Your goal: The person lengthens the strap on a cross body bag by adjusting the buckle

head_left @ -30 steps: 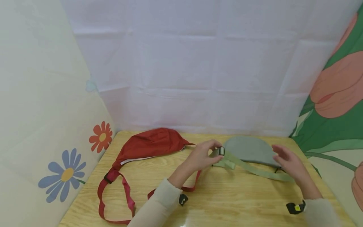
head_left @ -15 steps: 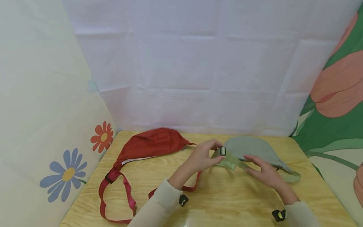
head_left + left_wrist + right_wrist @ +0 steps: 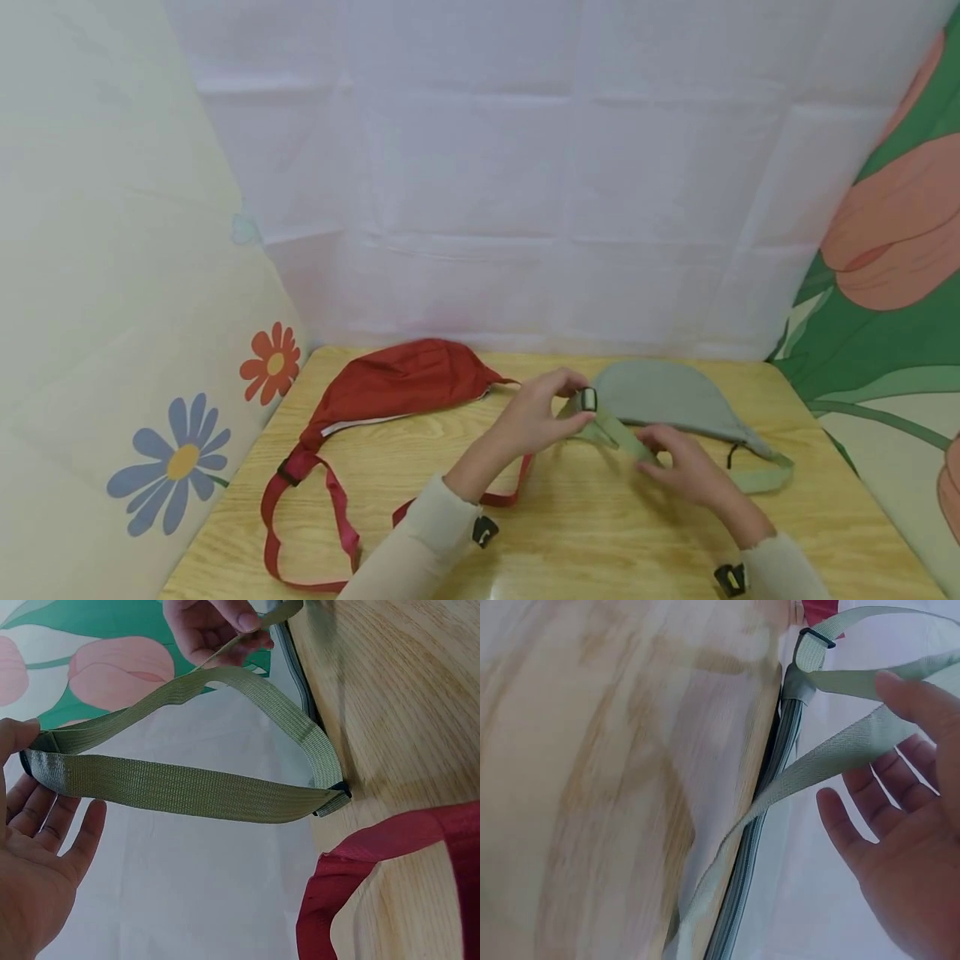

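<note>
A grey-green waist bag [image 3: 660, 396] lies at the back right of the table with its pale green strap [image 3: 172, 787] lifted off the wood. My left hand [image 3: 534, 412] pinches the black slider buckle [image 3: 589, 400] of that strap between thumb and fingers. To the right of it, my right hand [image 3: 686, 467] holds the strap's length, thumb on one side and fingers on the other in the right wrist view. Between the buckle and the bag's end the webbing forms a raised loop. The zip [image 3: 754, 855] runs along the bag's near edge.
A red waist bag [image 3: 408, 379] lies at the left, its red strap [image 3: 268, 533] looping toward the front edge and under my left forearm. White cloth [image 3: 465, 183] hangs behind the wooden table [image 3: 600, 542], with flower-printed cloth on both sides.
My right hand has come in from the right end of the strap to near the buckle and taken hold of the webbing. The left hand has stayed at the buckle.
</note>
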Tool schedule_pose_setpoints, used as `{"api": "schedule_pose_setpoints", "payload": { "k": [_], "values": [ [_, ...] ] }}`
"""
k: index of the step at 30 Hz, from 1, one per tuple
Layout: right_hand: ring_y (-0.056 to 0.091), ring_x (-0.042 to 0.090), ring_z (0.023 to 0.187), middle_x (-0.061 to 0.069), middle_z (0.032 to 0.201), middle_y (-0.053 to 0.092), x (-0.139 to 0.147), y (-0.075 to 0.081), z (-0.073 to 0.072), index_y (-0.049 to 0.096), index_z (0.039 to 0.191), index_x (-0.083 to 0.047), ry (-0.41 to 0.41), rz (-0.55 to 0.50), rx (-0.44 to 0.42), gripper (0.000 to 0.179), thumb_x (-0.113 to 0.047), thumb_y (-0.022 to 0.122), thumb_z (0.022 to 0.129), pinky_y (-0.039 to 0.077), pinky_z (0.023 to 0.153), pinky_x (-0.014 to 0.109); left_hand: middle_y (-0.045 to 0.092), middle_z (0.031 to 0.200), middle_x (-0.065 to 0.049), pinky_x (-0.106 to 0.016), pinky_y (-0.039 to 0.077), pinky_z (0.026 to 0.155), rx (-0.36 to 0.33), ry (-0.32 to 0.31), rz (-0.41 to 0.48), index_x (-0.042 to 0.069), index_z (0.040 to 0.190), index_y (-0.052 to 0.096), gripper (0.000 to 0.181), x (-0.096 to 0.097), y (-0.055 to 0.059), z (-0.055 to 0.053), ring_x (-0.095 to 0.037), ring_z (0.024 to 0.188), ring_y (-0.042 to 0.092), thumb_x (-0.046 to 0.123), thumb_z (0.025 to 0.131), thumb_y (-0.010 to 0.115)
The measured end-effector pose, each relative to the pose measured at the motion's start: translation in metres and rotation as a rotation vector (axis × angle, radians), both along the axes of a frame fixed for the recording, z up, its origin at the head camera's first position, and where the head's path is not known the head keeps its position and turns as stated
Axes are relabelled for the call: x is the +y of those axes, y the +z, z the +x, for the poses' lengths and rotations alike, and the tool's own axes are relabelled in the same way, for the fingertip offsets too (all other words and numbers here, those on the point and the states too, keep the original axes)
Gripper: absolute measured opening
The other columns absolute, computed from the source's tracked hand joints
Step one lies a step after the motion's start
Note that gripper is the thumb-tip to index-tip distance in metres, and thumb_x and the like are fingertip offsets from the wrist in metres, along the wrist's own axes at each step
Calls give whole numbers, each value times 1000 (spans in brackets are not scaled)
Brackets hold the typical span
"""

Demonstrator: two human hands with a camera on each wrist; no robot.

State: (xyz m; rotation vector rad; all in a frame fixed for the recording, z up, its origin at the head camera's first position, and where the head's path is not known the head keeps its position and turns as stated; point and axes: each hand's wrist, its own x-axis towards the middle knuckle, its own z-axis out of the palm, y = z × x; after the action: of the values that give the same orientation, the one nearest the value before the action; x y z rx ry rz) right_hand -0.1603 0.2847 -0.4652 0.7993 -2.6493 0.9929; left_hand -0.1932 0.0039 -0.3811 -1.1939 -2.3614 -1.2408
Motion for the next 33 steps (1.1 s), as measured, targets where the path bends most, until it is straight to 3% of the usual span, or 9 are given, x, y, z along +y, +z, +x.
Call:
{"api": "schedule_pose_setpoints", "payload": {
  "k": [9, 17, 27, 33],
  "values": [
    [66, 19, 95, 1, 107, 69, 12, 6, 8, 68, 117, -7, -121, 53, 3, 26, -7, 74, 91, 57, 80, 41, 70, 107, -4, -34, 56, 92, -32, -1, -3, 6, 118, 63, 33, -1, -1, 1, -17, 100, 68, 15, 90, 78],
    [64, 10, 88, 0, 103, 70, 24, 18, 10, 67, 120, -1, -116, 28, 65, 30, -5, 73, 91, 57, 73, 41, 70, 107, -5, -39, 56, 92, -28, -5, -6, 6, 117, 62, 31, -2, -2, 3, -17, 100, 68, 14, 91, 77],
    [64, 8, 89, 4, 102, 72, 39, 26, 9, 70, 119, -1, -87, 54, 217, 34, 3, 76, 86, 57, 72, 38, 68, 104, -3, -31, 56, 91, -40, -14, -34, 6, 114, 62, 30, -3, -5, 5, -14, 97, 66, 12, 89, 79],
    [66, 9, 97, 9, 112, 72, 48, 35, 8, 69, 124, -1, -41, 43, 131, 33, -2, 73, 91, 60, 78, 37, 67, 105, -3, -33, 55, 91, -50, -27, -61, 6, 114, 63, 31, -4, -7, 5, -13, 99, 64, 11, 88, 78]
  ]
}}
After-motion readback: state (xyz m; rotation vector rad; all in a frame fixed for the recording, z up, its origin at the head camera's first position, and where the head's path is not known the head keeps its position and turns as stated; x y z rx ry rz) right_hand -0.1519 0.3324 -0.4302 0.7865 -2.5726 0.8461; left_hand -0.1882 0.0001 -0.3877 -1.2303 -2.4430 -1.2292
